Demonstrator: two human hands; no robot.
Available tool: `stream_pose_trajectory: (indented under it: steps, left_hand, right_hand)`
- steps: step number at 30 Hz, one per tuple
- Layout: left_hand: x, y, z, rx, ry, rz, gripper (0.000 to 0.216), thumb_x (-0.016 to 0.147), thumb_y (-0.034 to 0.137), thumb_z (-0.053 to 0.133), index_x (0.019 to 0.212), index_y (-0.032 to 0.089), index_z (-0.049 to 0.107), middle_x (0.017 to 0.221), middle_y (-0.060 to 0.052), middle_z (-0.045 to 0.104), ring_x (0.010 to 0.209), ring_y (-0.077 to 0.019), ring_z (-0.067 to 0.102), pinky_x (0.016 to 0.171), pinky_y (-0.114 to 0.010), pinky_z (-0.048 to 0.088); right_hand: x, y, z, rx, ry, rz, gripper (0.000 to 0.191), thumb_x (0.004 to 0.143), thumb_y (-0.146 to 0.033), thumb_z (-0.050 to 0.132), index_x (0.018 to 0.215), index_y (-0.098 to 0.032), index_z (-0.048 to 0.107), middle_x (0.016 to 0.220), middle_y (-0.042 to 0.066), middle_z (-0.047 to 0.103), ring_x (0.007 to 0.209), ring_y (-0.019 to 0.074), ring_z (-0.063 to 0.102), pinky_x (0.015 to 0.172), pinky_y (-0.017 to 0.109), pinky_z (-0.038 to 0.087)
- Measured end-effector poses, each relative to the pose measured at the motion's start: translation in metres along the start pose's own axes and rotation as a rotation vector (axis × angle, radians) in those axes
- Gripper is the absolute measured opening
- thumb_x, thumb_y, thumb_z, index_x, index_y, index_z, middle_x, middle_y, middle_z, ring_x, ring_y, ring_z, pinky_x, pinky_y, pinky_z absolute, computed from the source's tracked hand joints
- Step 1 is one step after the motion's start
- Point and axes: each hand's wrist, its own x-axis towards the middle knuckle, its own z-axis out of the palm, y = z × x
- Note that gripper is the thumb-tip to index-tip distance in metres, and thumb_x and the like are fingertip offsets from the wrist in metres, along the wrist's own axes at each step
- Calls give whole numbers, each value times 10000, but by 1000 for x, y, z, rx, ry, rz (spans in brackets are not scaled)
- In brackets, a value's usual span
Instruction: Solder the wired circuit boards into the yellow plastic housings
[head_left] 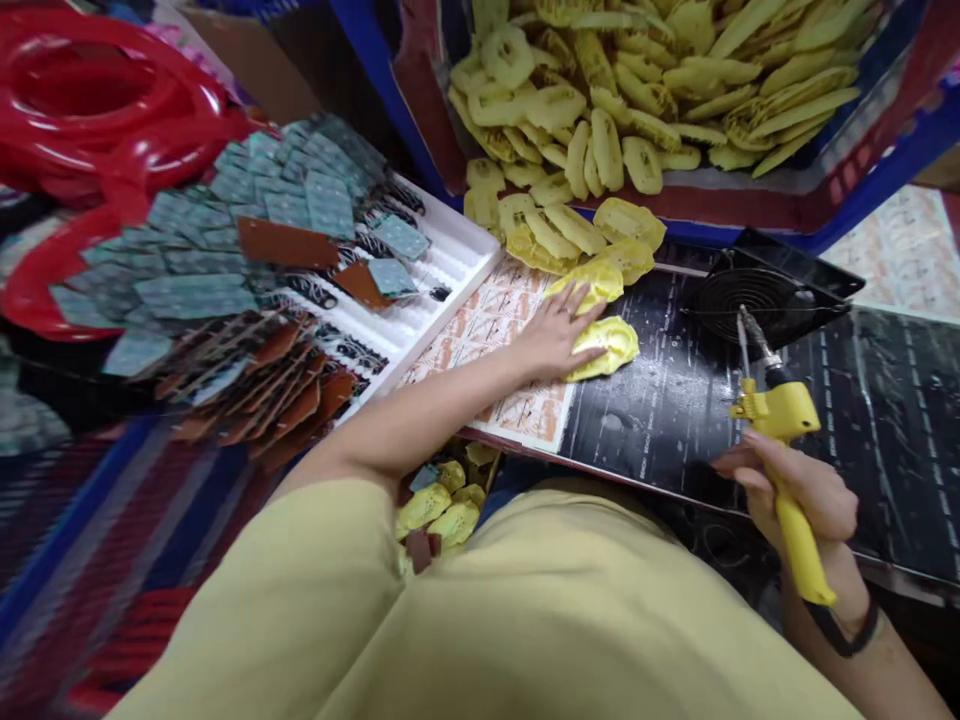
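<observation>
My left hand (556,335) reaches across the work surface with its fingers spread. They rest over two yellow plastic pieces: one (611,350) beside the thumb and another (600,283) under or against the fingertips. The nearer piece is a flat, ruffled-edged shell with a pale inside. In my right hand (806,490) is a yellow soldering gun (796,545), gripped by its handle. Its metal tip and thin feed tube point away from me, in front of a black fan (750,300). Nothing visible touches the tip.
A blue crate (825,225) heaped with yellow plastic pieces stands at the back. On the left, a white foam tray (457,235) carries stacked circuit boards (195,260) with wires. Red plastic rings (112,90) lie behind them. More yellow pieces (442,510) sit below the table's edge.
</observation>
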Motion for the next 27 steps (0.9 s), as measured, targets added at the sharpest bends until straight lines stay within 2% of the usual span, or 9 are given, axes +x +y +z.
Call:
stream_pose_trajectory:
  steps: [2, 5, 8, 11, 14, 17, 21, 25, 27]
  left_hand:
    - [-32, 14, 17, 24, -25, 71, 889, 1057, 745, 357, 1788, 256, 233, 1900, -105, 98, 1774, -352, 69, 1419, -620, 161]
    - [-60, 41, 36, 77, 31, 251, 780, 1112, 672, 293, 1758, 238, 337, 1836, -128, 345, 1718, -353, 282, 1384, -567, 265]
    - [-49, 58, 40, 75, 68, 365, 790, 1106, 676, 357, 1740, 205, 395, 1742, -179, 492, 1612, -374, 434, 1318, -571, 354]
    - [-7, 56, 24, 6, 142, 301, 827, 1059, 754, 438, 1696, 230, 485, 1657, -163, 589, 1559, -379, 483, 1330, -611, 326]
    - [38, 46, 0, -6, 235, 97, 716, 1093, 628, 476, 1683, 225, 512, 1764, -151, 473, 1670, -378, 369, 1394, -593, 240]
    - [58, 38, -17, 43, 73, -2, 668, 1110, 478, 501, 1709, 184, 468, 1850, -144, 291, 1749, -372, 210, 1424, -560, 196]
    - [42, 32, -19, 53, -81, 141, 579, 1142, 355, 418, 1688, 179, 496, 1854, -108, 284, 1755, -323, 201, 1430, -541, 189]
    - [22, 28, -10, -35, -14, 188, 612, 1152, 297, 367, 1746, 150, 369, 1792, -121, 429, 1720, -255, 323, 1408, -475, 280]
    - [17, 23, -6, -6, 27, 229, 580, 1138, 245, 387, 1702, 126, 458, 1745, -146, 501, 1683, -262, 403, 1387, -451, 325]
  right_hand:
    - [4, 3, 6, 0, -1, -2, 179, 1095, -173, 645, 1244, -206, 739, 774, -14, 791, 578, 144, 744, 604, 200, 618]
    - [10, 7, 19, 17, 11, -11, 153, 1011, -119, 753, 1133, -210, 739, 914, 19, 832, 720, 171, 801, 689, 225, 652]
    - [10, 7, 28, 41, -15, 2, 259, 999, -179, 797, 1238, -208, 703, 1100, 86, 837, 896, 214, 831, 790, 273, 686]
    - [5, 4, 32, 61, -58, 43, 388, 1009, -268, 806, 1359, -224, 643, 1190, 110, 819, 976, 231, 828, 821, 304, 692]
    - [-2, 2, 37, 60, -100, 59, 460, 999, -373, 823, 1385, -230, 619, 1227, 128, 803, 995, 255, 819, 857, 360, 691]
    - [-7, 3, 45, 19, -149, 17, 383, 1020, -410, 789, 1321, -224, 644, 1124, 96, 801, 948, 251, 803, 1000, 436, 667]
    - [-10, 13, 46, 6, -230, -49, 284, 1061, -371, 729, 1273, -194, 662, 989, 53, 760, 866, 223, 767, 1035, 435, 637]
    - [-12, 20, 41, 34, -281, -40, 306, 1064, -397, 723, 1305, -218, 663, 988, 37, 732, 819, 214, 731, 906, 394, 643]
    - [-13, 18, 37, 37, -289, -22, 314, 1057, -372, 738, 1321, -221, 660, 959, 23, 716, 819, 210, 729, 840, 359, 630]
